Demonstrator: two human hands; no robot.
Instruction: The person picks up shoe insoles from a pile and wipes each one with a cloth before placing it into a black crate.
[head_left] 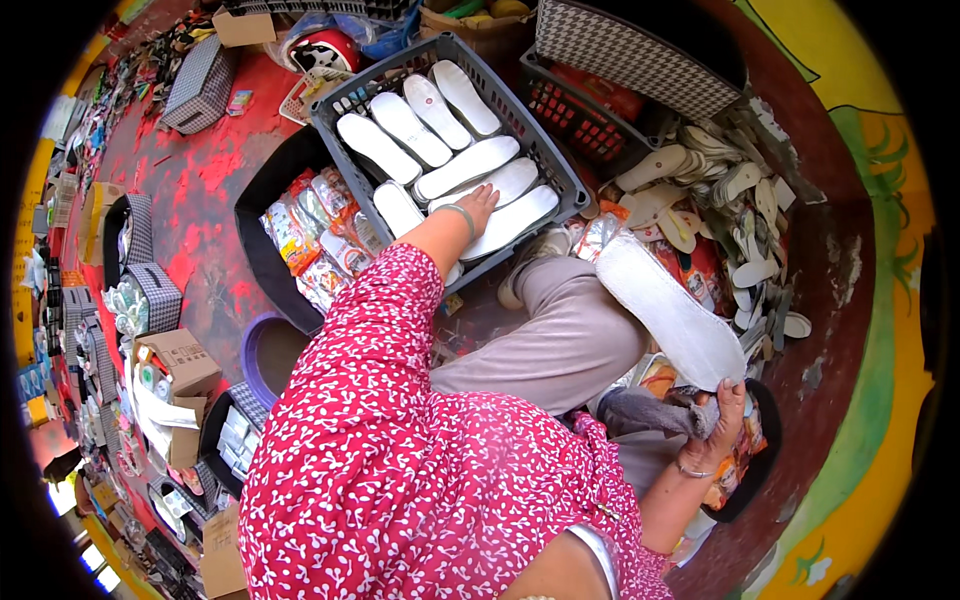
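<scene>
My left hand (476,208) reaches into a grey plastic crate (345,150) and rests on white shoe insoles (462,166) laid in rows. Its fingers look stretched out over the insoles and are partly hidden by the back of the hand. Low on the right, my right hand (722,430) pinches one end of a single white insole (668,310), which slants up and away from it above my bent knee. A crumpled grey cloth (655,412) is also in that hand, hanging toward my lap.
A heap of loose insoles (755,215) lies by the wall on the right. Dark bins with packaged goods (315,230) flank the crate. Behind it are a red helmet (325,50) and a houndstooth box (640,45). A purple-rimmed tub (250,350) stands left of my arm.
</scene>
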